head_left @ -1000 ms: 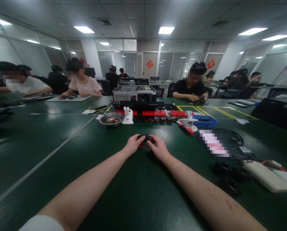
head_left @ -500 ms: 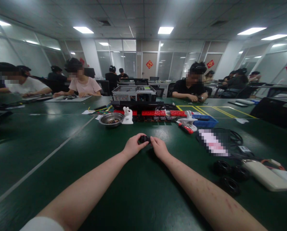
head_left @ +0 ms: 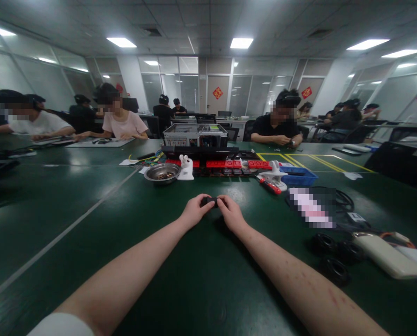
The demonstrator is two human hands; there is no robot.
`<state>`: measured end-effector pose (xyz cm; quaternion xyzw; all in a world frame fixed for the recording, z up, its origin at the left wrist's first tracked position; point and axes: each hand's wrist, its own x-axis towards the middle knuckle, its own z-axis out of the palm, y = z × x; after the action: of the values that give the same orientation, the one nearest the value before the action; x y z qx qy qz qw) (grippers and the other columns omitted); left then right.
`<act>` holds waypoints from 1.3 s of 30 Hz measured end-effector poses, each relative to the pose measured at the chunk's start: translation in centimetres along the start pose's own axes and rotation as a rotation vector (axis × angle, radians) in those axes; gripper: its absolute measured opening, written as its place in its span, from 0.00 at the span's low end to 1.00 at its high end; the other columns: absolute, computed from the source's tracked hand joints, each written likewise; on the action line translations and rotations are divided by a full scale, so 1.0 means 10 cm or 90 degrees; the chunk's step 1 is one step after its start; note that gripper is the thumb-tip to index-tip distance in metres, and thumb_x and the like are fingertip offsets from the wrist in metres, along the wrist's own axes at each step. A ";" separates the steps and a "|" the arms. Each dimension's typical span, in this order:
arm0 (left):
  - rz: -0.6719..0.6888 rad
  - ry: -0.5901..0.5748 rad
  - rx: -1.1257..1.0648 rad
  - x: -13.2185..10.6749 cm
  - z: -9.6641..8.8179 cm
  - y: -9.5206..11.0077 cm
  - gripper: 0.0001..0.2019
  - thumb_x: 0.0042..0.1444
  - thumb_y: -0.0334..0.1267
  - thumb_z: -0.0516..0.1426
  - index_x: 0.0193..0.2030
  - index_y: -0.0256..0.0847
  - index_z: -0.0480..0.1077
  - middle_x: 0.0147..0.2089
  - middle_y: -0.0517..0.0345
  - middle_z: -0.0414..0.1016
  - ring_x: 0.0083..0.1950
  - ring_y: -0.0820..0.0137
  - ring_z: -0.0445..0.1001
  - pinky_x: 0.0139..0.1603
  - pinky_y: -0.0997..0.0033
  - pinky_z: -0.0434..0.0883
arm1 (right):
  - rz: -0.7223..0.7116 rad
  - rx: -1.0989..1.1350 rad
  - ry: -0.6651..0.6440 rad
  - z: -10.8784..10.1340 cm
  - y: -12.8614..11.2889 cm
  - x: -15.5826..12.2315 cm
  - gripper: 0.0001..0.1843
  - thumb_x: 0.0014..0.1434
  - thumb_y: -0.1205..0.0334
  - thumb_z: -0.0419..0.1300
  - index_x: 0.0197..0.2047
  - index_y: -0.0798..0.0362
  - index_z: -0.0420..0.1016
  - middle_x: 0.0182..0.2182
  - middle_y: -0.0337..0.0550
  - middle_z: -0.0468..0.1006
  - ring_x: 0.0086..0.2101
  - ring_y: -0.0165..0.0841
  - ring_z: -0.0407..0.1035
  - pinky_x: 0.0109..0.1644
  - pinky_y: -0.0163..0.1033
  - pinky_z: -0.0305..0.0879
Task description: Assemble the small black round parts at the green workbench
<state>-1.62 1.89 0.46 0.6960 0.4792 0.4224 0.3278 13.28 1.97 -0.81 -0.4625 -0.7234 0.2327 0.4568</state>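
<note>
My left hand (head_left: 193, 211) and my right hand (head_left: 231, 213) meet over the green table (head_left: 89, 224), both with fingers curled round a small black part (head_left: 209, 201) held between them just above the tabletop. Most of the part is covered by my fingers, so its shape is unclear. Both forearms stretch out from the bottom of the view.
Beyond my hands stand a metal bowl (head_left: 162, 173), a white holder (head_left: 186, 168), red and black parts (head_left: 229, 165), a red-handled tool (head_left: 269, 186) and a blue tray (head_left: 297, 176). Black rings (head_left: 334, 270) and white devices (head_left: 383, 254) lie right. Several people sit across the table.
My hands have stayed in place and turned the black part slightly; a red bit seen beneath it one second ago no longer shows.
</note>
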 end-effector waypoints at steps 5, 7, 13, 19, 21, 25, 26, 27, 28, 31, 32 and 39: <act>0.069 0.023 0.146 -0.08 -0.02 0.11 0.16 0.44 0.45 0.54 0.40 0.42 0.66 0.37 0.56 0.70 0.36 0.67 0.68 0.35 0.70 0.65 | 0.058 -0.059 -0.022 0.00 0.05 0.02 0.24 0.57 0.48 0.39 0.22 0.54 0.64 0.20 0.39 0.67 0.24 0.30 0.61 0.27 0.33 0.54; 0.071 0.024 0.147 -0.08 -0.02 0.11 0.16 0.44 0.44 0.55 0.41 0.42 0.66 0.39 0.56 0.70 0.36 0.68 0.68 0.35 0.70 0.65 | 0.063 -0.069 -0.035 0.00 0.06 0.02 0.24 0.56 0.48 0.39 0.20 0.54 0.64 0.18 0.38 0.66 0.23 0.29 0.61 0.26 0.33 0.53; 0.005 0.011 0.006 0.00 0.01 -0.03 0.19 0.45 0.48 0.53 0.41 0.39 0.65 0.36 0.53 0.71 0.35 0.68 0.70 0.34 0.69 0.66 | 0.024 -0.031 -0.021 0.00 0.03 0.02 0.14 0.54 0.54 0.48 0.31 0.55 0.67 0.25 0.40 0.69 0.27 0.30 0.62 0.30 0.34 0.56; -0.055 -0.022 -0.105 0.04 0.04 -0.10 0.20 0.46 0.49 0.52 0.40 0.35 0.64 0.32 0.52 0.71 0.32 0.68 0.70 0.28 0.71 0.67 | -0.012 0.028 -0.036 0.00 -0.03 -0.01 0.16 0.50 0.61 0.52 0.44 0.55 0.64 0.27 0.40 0.68 0.29 0.30 0.62 0.34 0.36 0.59; -0.014 0.010 -0.044 0.02 0.03 -0.07 0.19 0.45 0.48 0.53 0.41 0.36 0.64 0.34 0.52 0.71 0.34 0.68 0.70 0.32 0.70 0.67 | 0.008 0.048 -0.026 0.00 -0.03 -0.01 0.17 0.51 0.59 0.51 0.45 0.55 0.63 0.28 0.40 0.68 0.29 0.30 0.62 0.34 0.36 0.59; 0.054 0.040 0.089 -0.02 0.01 0.00 0.17 0.45 0.46 0.54 0.41 0.40 0.65 0.38 0.55 0.70 0.37 0.68 0.69 0.36 0.70 0.66 | 0.051 0.059 0.024 0.00 0.02 0.01 0.16 0.55 0.53 0.45 0.37 0.55 0.66 0.27 0.39 0.68 0.30 0.30 0.62 0.35 0.35 0.58; 0.061 0.042 0.112 -0.03 0.01 0.02 0.17 0.45 0.46 0.54 0.41 0.41 0.65 0.38 0.56 0.70 0.36 0.69 0.69 0.35 0.70 0.66 | 0.063 0.049 0.025 0.00 0.03 0.02 0.17 0.56 0.52 0.43 0.32 0.55 0.67 0.25 0.39 0.67 0.28 0.30 0.62 0.33 0.34 0.57; 0.067 0.043 0.127 -0.04 0.01 0.03 0.17 0.45 0.45 0.54 0.42 0.42 0.65 0.39 0.57 0.70 0.36 0.69 0.69 0.34 0.71 0.66 | 0.075 0.036 0.020 0.00 0.04 0.02 0.20 0.56 0.51 0.41 0.28 0.55 0.66 0.22 0.38 0.67 0.27 0.29 0.62 0.32 0.34 0.56; 0.074 0.044 0.137 -0.04 0.01 0.04 0.16 0.45 0.44 0.54 0.42 0.42 0.65 0.39 0.57 0.70 0.36 0.69 0.69 0.34 0.71 0.66 | 0.086 0.024 0.010 0.00 0.05 0.02 0.22 0.56 0.49 0.40 0.24 0.55 0.65 0.20 0.38 0.66 0.25 0.29 0.61 0.30 0.34 0.55; 0.090 0.042 0.141 -0.05 0.01 0.05 0.17 0.45 0.42 0.55 0.43 0.43 0.65 0.41 0.57 0.69 0.38 0.69 0.68 0.35 0.72 0.66 | 0.097 -0.017 -0.022 0.00 0.07 0.03 0.24 0.56 0.48 0.40 0.20 0.54 0.63 0.17 0.36 0.64 0.22 0.28 0.59 0.26 0.33 0.52; 0.091 0.038 0.140 -0.06 0.01 0.04 0.17 0.45 0.42 0.55 0.43 0.43 0.65 0.41 0.57 0.69 0.38 0.69 0.68 0.36 0.72 0.66 | 0.094 -0.032 -0.028 0.01 0.07 0.03 0.24 0.56 0.48 0.40 0.19 0.54 0.62 0.17 0.36 0.63 0.21 0.28 0.59 0.25 0.33 0.51; 0.017 0.020 0.039 0.01 0.01 -0.07 0.18 0.47 0.48 0.52 0.41 0.38 0.65 0.37 0.54 0.72 0.37 0.67 0.70 0.36 0.70 0.66 | 0.026 -0.012 -0.017 0.03 0.06 0.02 0.14 0.54 0.55 0.48 0.34 0.55 0.69 0.27 0.41 0.71 0.28 0.30 0.63 0.31 0.34 0.57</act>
<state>-1.75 2.19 -0.13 0.7052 0.4877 0.4229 0.2934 13.30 2.46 -1.33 -0.4786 -0.7220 0.2412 0.4376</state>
